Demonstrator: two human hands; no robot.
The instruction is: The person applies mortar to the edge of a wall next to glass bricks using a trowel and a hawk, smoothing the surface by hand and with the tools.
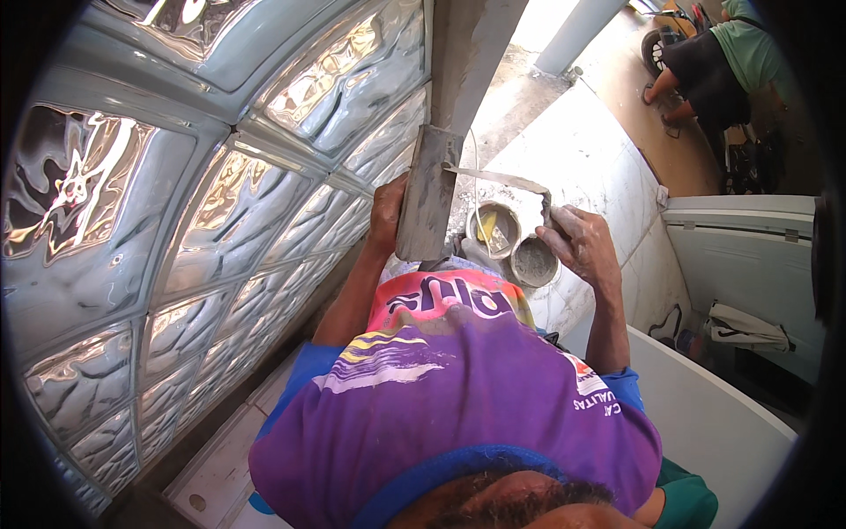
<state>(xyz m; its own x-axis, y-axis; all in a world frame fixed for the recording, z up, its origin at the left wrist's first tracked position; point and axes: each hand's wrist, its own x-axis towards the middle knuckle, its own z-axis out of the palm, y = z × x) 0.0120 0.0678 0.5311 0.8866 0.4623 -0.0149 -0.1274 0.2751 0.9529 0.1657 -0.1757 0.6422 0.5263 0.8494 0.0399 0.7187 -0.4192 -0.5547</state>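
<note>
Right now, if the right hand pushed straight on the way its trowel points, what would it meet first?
Probably the grey board in the left hand; the trowel overlaps its edge here, though depth leaves contact unclear.

Smeared grey plate, thin trowel at its edge

Your left hand holds a grey rectangular board; your right hand, a narrow trowel, tip at the board. Glass-block wall leftward.

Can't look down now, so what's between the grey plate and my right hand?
In the head view, a thin bent tool stretches between the grey plate and your right hand, with two round buckets and a pale cord beyond.
</note>
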